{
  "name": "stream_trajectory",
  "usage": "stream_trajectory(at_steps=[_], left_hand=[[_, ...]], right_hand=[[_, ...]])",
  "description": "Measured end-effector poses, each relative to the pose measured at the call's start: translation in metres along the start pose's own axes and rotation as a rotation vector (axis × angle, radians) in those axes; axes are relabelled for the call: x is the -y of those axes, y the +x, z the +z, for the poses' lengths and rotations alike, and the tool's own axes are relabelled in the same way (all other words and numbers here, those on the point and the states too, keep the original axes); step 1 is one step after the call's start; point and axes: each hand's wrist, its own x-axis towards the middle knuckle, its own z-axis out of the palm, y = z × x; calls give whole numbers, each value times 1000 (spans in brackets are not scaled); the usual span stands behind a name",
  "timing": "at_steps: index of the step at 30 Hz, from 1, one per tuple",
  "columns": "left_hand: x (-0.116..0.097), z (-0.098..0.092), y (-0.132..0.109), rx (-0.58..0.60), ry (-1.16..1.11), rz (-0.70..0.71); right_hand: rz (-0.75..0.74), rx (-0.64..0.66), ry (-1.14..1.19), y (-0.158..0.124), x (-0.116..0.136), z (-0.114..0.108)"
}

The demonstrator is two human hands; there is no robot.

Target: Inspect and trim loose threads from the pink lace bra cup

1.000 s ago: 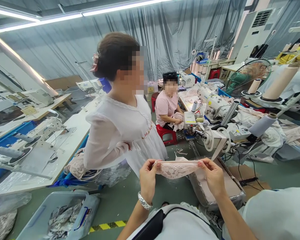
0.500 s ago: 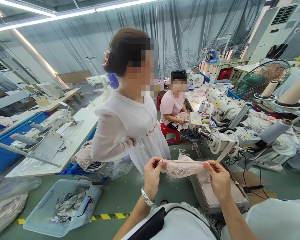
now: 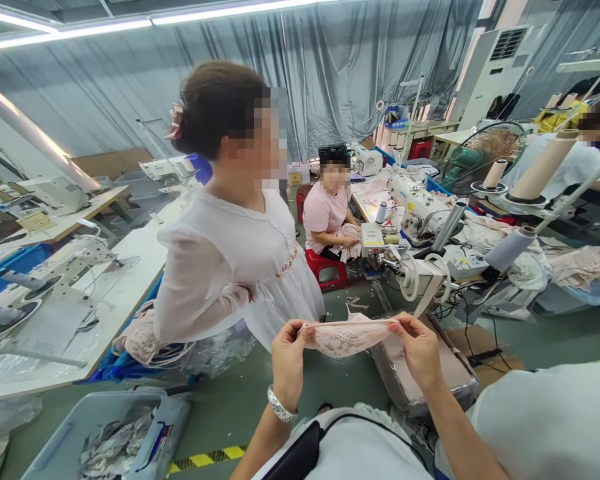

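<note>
Lace piece (image 3: 347,337), pink, hangs stretched between left hand (image 3: 287,360) and right hand (image 3: 417,350), fingers of each pinched shut on an end. Just beyond stands a person in a white dress (image 3: 235,267); a plastic-wrapped bundle (image 3: 420,373) lies below, sewing machine (image 3: 420,203) farther right.

Bright ceiling tube lights (image 3: 130,20), soft shadows, wide-angle bending at edges.

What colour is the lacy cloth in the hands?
Pale pink lace piece with a flowery pattern, seen best in the head view.
</note>
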Motion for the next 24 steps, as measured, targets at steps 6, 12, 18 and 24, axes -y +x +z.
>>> stream_trajectory(at_steps=[6, 12, 18, 24], left_hand=[[4, -1, 3, -11, -15, -23], [5, 0, 3, -16, -26, -25], [6, -1, 4, -21, -28, -25], [8, -1, 6, -19, -42, -31]], right_hand=[[4, -1, 26, 2, -7, 0], [6, -1, 12, 3, -6, 1], [1, 7, 11, 3, -6, 2], [15, 19, 17, 3, -7, 2]])
